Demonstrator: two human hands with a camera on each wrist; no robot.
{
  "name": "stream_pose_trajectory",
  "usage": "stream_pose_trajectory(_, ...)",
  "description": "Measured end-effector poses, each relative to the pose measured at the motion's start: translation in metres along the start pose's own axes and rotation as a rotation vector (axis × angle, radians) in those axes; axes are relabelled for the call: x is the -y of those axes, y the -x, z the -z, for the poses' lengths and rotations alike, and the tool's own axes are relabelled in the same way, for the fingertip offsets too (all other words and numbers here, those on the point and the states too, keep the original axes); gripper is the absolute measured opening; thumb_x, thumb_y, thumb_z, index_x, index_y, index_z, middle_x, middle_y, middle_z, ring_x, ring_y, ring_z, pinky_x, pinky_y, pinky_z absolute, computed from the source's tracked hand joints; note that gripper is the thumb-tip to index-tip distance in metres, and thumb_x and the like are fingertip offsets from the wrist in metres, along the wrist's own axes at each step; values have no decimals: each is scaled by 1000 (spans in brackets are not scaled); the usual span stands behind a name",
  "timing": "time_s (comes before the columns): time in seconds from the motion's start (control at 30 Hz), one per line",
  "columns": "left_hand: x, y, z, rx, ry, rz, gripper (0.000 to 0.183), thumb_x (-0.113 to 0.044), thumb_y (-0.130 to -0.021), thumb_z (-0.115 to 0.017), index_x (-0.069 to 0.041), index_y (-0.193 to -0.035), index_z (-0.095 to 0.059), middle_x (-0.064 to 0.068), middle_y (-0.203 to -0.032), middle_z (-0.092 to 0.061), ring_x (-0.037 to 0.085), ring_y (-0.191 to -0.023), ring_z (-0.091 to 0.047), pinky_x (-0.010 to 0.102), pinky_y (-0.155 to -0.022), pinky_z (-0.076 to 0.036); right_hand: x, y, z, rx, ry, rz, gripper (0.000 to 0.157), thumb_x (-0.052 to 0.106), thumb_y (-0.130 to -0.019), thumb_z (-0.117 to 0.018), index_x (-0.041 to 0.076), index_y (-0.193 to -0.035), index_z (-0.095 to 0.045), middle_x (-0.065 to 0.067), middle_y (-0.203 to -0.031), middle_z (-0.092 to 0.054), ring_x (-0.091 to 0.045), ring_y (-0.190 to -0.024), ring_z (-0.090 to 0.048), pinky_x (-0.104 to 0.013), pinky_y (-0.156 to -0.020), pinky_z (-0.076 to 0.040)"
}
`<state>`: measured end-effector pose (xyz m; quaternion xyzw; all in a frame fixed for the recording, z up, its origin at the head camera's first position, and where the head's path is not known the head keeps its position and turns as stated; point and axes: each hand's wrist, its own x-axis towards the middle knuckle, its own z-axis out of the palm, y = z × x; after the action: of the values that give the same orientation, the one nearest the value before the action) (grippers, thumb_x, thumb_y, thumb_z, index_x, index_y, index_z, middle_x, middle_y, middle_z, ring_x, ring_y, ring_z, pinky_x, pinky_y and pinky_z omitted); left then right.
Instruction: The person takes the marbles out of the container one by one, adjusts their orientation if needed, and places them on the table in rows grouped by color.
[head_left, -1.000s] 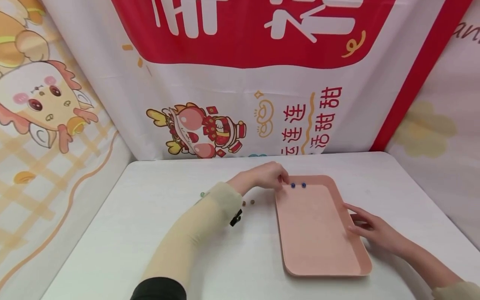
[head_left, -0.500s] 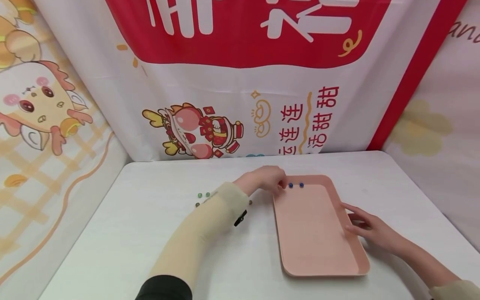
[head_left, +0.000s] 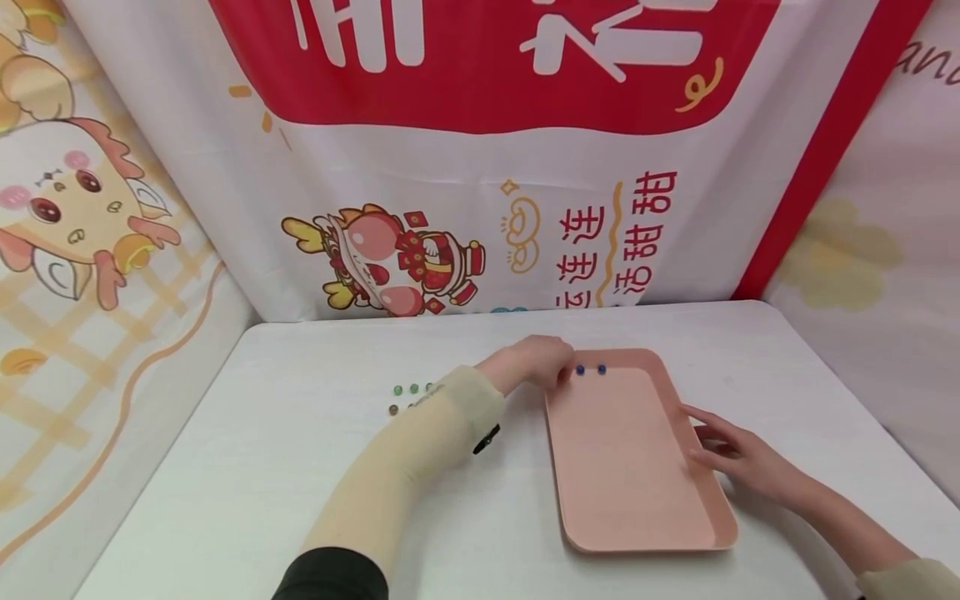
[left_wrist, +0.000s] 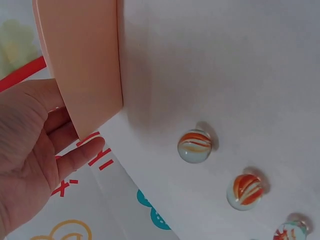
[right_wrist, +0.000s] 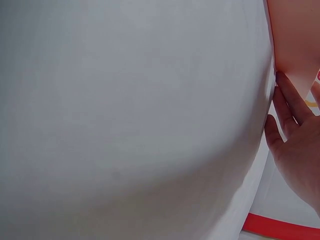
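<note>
My left hand [head_left: 546, 360] is bent over the far left corner of the pink tray [head_left: 630, 467]. In the left wrist view its thumb and index finger are hidden behind the tray wall, so I cannot see whether they pinch anything; the other fingers [left_wrist: 82, 157] lie near the corner outside. Just right of that hand, two dark blue marbles [head_left: 591, 369] sit inside the tray along its far edge. My right hand [head_left: 750, 462] touches the tray's right rim, and its fingers [right_wrist: 295, 102] look straight against the outer wall.
Green marbles [head_left: 414, 388] and brown ones [head_left: 393, 410] lie on the white table [head_left: 247, 467] left of the tray, partly hidden by the left sleeve [head_left: 420, 450]. An orange-striped marble [left_wrist: 195, 146] shows near the tray. A printed cloth [head_left: 480, 167] hangs behind.
My left hand's fingers have dipped lower at the tray's corner, and the forearm has shifted slightly right, uncovering more green and brown marbles. The right hand stays at the rim.
</note>
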<state>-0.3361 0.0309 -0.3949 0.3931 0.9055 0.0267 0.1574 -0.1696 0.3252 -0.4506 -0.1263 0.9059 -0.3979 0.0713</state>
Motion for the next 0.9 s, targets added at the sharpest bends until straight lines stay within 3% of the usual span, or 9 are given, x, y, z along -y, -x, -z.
stream_pose_trajectory(0.1, -1, -2, -3, -3, -7, 20, 12, -5, -90, -67, -17, -87, -63, -3, -82, -60, 14, -78, -54, 25, -69, -44, 0, 0, -1, -5, -5, 6, 69, 23, -92, -68, 5, -149, -34, -25, -132, -53, -38, -112, -57, -19, -79, -49)
stream_pose_trajectory(0.33, 1, -2, -5, -14, 67, 17, 14, 0, -89, -64, -14, -92, -66, -2, -84, -61, 14, -80, -54, 24, -70, -45, 1, 1, -1, 17, -7, -37, 71, 26, -93, -66, 6, -151, -31, -27, -134, -51, -41, -115, -55, -39, -84, -54)
stream_pose_trajectory(0.53, 8, 3, -2, -48, 136, -41, 16, 0, -89, -65, -13, -97, -69, -2, -88, -61, 13, -82, -54, 22, -71, -46, 1, 0, 0, -8, 8, -1, 70, 24, -92, -68, 5, -149, -34, -25, -131, -54, -38, -112, -57, -21, -79, -50)
stream_pose_trajectory(0.73, 24, 11, 4, -113, 281, -88, 21, -7, -88, -71, -9, -109, -72, -1, -99, -65, 11, -89, -56, 21, -77, -47, 0, 0, 0, -12, 6, 20, 69, 22, -92, -68, 4, -149, -35, -26, -130, -54, -36, -110, -58, -19, -79, -49)
stream_pose_trajectory(0.9, 41, 21, 8, -157, 287, -112, 22, -12, -91, -69, -7, -112, -71, -3, -99, -64, 10, -93, -58, 22, -84, -46, 0, 1, -2, -24, 13, 30, 68, 20, -91, -69, 2, -147, -36, -25, -128, -56, -30, -107, -60, -20, -80, -49)
